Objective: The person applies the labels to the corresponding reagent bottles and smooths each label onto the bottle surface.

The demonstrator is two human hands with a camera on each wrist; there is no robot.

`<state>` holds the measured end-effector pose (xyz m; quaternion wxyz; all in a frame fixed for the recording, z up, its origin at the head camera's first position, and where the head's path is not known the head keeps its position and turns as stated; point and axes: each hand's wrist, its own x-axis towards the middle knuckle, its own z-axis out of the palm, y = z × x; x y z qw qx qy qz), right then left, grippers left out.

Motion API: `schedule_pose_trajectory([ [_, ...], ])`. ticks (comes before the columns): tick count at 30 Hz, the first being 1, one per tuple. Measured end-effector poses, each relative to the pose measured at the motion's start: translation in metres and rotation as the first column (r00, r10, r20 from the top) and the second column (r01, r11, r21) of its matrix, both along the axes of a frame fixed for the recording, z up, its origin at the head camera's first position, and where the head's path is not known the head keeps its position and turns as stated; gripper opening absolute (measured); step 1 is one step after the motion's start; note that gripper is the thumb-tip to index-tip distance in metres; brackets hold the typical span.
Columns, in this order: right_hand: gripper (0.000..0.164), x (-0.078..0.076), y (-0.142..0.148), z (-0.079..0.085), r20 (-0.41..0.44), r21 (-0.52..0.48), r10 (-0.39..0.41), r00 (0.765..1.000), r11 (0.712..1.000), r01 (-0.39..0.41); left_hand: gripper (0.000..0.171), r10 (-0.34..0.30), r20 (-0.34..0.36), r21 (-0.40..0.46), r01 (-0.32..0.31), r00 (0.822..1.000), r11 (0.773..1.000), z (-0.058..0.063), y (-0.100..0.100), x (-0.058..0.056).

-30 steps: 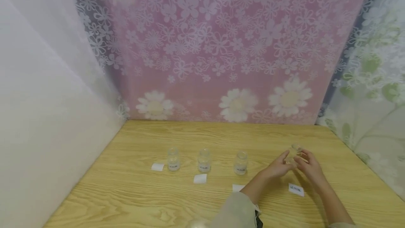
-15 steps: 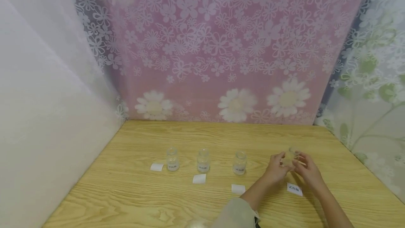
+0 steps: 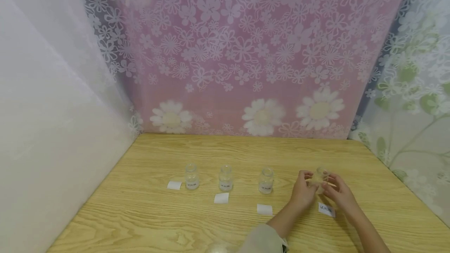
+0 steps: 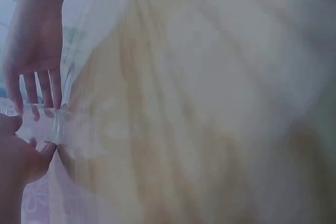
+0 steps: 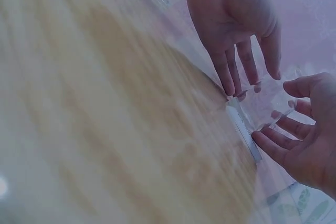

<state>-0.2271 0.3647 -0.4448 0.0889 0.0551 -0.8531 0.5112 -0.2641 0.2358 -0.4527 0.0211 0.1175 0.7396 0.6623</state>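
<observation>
A small clear glass jar (image 3: 320, 175) stands upright between both hands at the table's right side. My left hand (image 3: 303, 191) holds it from the left, with the thumb in front and the fingers behind. From the right, my right hand (image 3: 340, 195) grips the same jar with thumb and fingertips. In the right wrist view the jar (image 5: 265, 108) shows its side between the two hands. The left wrist view has the jar's base (image 4: 58, 127) close to the wood surface. Just in front lies a white paper label (image 3: 326, 209) with dark handwritten characters.
Three more clear jars stand in a row to the left: one (image 3: 192, 177), another (image 3: 226, 178) and a third (image 3: 266, 180), each with a written label. Blank white slips (image 3: 174, 185) lie near them on the wooden table (image 3: 158, 221). Floral curtains (image 3: 225, 69) enclose the back and sides.
Both hands have brought the jar slightly left and nearer. The three other jars and the paper slips stay in place, apart from a small camera shift.
</observation>
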Motion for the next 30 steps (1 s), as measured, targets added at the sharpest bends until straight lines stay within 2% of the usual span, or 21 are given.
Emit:
schedule_pose_trajectory([
  [5,0.052,0.003,-0.005,-0.002,-0.039,0.004,0.028,0.999,1.000,-0.027,0.030,0.069,-0.055,-0.002,-0.070,0.996,0.998,-0.001,-0.001,0.004],
  [9,0.050,0.005,-0.009,-0.003,-0.049,0.005,0.044,0.998,0.999,-0.043,0.030,0.098,-0.055,0.003,-0.098,0.994,0.995,-0.003,-0.004,0.007],
  [15,0.048,0.008,-0.013,-0.002,-0.051,-0.006,0.061,0.997,0.998,-0.061,0.031,0.108,-0.037,0.008,-0.108,0.993,0.994,-0.005,-0.007,0.011],
  [26,0.047,0.007,-0.019,-0.002,-0.047,0.026,0.032,0.998,0.999,-0.031,0.030,0.144,-0.013,0.031,-0.144,0.989,0.989,-0.003,-0.012,0.015],
  [30,0.049,0.006,-0.019,-0.003,-0.039,0.019,0.053,0.998,0.998,-0.052,0.031,0.141,-0.023,0.022,-0.141,0.990,0.990,-0.003,-0.014,0.015],
])
